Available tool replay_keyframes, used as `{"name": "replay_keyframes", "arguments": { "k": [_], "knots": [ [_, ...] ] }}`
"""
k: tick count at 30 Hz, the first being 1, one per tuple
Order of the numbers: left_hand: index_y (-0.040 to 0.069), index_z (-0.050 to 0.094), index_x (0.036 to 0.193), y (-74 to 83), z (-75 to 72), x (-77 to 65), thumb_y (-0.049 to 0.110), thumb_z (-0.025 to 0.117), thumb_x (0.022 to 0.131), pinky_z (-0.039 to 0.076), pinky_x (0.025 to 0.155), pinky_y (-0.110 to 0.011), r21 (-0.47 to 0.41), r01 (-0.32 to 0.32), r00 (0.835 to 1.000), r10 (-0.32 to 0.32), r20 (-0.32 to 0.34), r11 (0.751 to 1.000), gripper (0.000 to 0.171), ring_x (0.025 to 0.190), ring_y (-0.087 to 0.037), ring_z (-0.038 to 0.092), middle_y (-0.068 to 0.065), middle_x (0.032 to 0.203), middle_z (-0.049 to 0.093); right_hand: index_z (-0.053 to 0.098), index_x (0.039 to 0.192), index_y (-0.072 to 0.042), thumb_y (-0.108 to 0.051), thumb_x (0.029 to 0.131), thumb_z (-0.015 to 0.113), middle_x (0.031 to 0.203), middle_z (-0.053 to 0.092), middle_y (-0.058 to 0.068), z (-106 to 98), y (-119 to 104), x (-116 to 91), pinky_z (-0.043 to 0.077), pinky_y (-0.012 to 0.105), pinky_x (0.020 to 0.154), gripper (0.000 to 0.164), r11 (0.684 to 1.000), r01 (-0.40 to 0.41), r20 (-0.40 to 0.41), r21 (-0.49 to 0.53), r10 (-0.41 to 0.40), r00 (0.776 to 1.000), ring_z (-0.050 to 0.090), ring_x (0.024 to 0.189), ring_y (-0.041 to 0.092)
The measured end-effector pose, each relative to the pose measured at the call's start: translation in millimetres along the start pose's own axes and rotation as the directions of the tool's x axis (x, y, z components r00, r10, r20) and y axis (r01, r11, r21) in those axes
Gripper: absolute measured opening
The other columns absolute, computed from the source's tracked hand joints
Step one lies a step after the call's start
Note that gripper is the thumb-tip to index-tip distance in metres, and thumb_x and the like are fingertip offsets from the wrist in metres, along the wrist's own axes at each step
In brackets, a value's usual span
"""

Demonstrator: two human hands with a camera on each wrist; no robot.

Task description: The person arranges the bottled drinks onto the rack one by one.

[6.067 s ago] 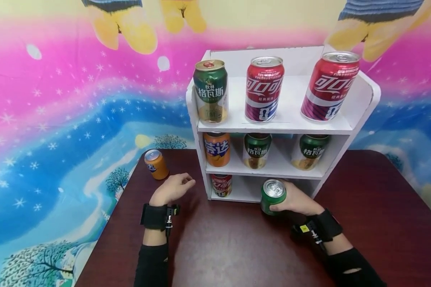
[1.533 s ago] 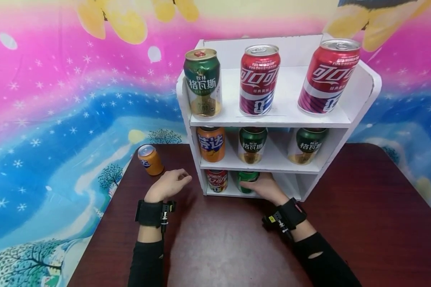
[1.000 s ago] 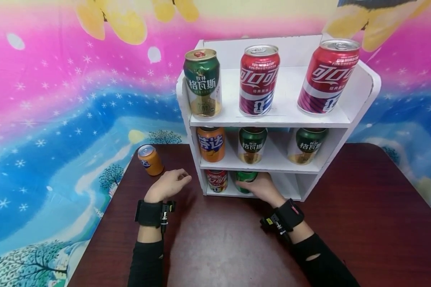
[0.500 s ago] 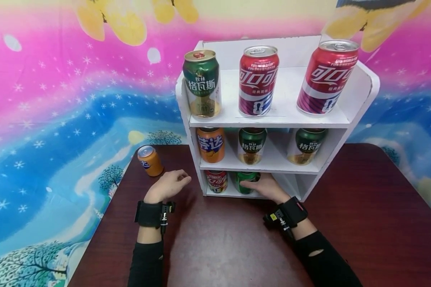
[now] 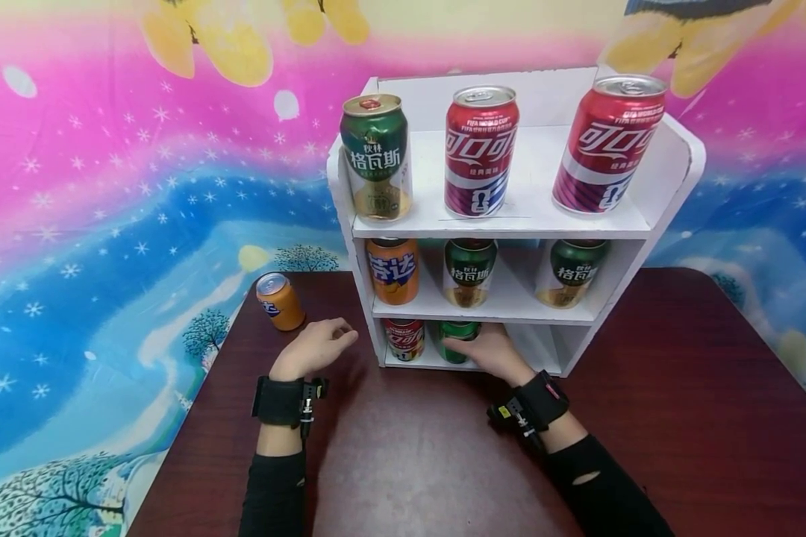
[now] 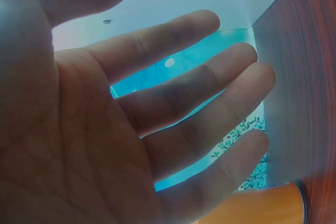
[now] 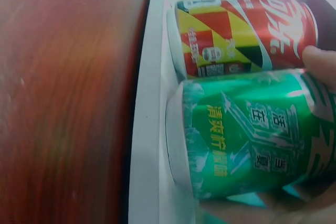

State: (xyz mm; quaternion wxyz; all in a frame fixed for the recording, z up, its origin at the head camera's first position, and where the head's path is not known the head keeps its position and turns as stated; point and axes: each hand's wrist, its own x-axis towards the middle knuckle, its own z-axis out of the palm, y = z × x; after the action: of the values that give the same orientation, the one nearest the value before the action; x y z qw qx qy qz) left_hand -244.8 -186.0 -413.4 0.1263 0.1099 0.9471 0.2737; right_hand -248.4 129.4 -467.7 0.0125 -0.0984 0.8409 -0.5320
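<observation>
My right hand (image 5: pixel 495 352) reaches into the bottom level of the white shelf and grips a green soda can (image 7: pixel 247 135). Fingers wrap its far side, and the thumb lies across its front. The can stands upright, close beside a red cola can (image 5: pixel 406 339) on the same level; the right wrist view shows yellow patches on that one. My left hand (image 5: pixel 314 347) hovers by the shelf's left side with its fingers loosely spread and nothing in them. Behind it on the table is an orange soda can (image 5: pixel 284 304), partly visible below the fingers in the left wrist view.
The shelf (image 5: pixel 551 231) has three levels. On top are a green-and-gold can (image 5: pixel 376 160) and two red cola cans (image 5: pixel 480 153). An orange can (image 5: pixel 394 272) and two green-and-gold cans (image 5: pixel 469 274) fill the middle level. A patterned backdrop (image 5: pixel 141 224) hangs behind the dark table (image 5: pixel 389 447).
Since the earliest frame, my right hand has carried the green can left and inward, from before the shelf onto its bottom level. Lately it shifts only slightly; my left hand stays put.
</observation>
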Motion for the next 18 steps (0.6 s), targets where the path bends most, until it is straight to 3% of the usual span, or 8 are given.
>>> {"name": "replay_keyframes", "arguments": {
  "k": [5, 12, 18],
  "knots": [
    [0.009, 0.060, 0.119, 0.5, 0.1, -0.6, 0.035, 0.052, 0.097, 0.050, 0.081, -0.042, -0.009, 0.008, 1.000, -0.008, 0.003, 1.000, 0.036, 0.090, -0.020, 0.059, -0.008, 0.106, 0.064, 0.039, 0.135, -0.007, -0.028, 0.079, 0.078, 0.121, 0.055, 0.011, 8, -4, 0, 0.045, 0.042, 0.091, 0.071, 0.999, 0.040, -0.056, -0.014, -0.041, 0.998, 0.056, 0.108, 0.025],
    [0.009, 0.060, 0.119, 0.6, -1.0, -1.6, 0.037, 0.052, 0.097, 0.049, 0.082, -0.043, -0.017, 0.004, 1.000, -0.004, 0.006, 1.000, 0.037, 0.092, -0.020, 0.059, -0.008, 0.107, 0.063, 0.037, 0.135, -0.006, -0.031, 0.077, 0.079, 0.119, 0.055, 0.011, 15, -7, -1, 0.047, 0.042, 0.087, 0.075, 0.998, 0.037, -0.102, -0.056, -0.043, 0.994, 0.057, 0.105, 0.025],
    [0.008, 0.060, 0.119, -0.2, -1.0, -1.1, 0.035, 0.052, 0.097, 0.049, 0.082, -0.043, -0.007, -0.013, 1.000, 0.013, -0.001, 1.000, 0.036, 0.091, -0.020, 0.059, -0.008, 0.106, 0.064, 0.043, 0.134, -0.006, -0.033, 0.075, 0.080, 0.120, 0.056, 0.012, 3, 4, 2, 0.042, 0.042, 0.093, 0.074, 1.000, -0.013, 0.032, 0.008, 0.013, 0.999, 0.055, 0.108, 0.026]
  ]
}}
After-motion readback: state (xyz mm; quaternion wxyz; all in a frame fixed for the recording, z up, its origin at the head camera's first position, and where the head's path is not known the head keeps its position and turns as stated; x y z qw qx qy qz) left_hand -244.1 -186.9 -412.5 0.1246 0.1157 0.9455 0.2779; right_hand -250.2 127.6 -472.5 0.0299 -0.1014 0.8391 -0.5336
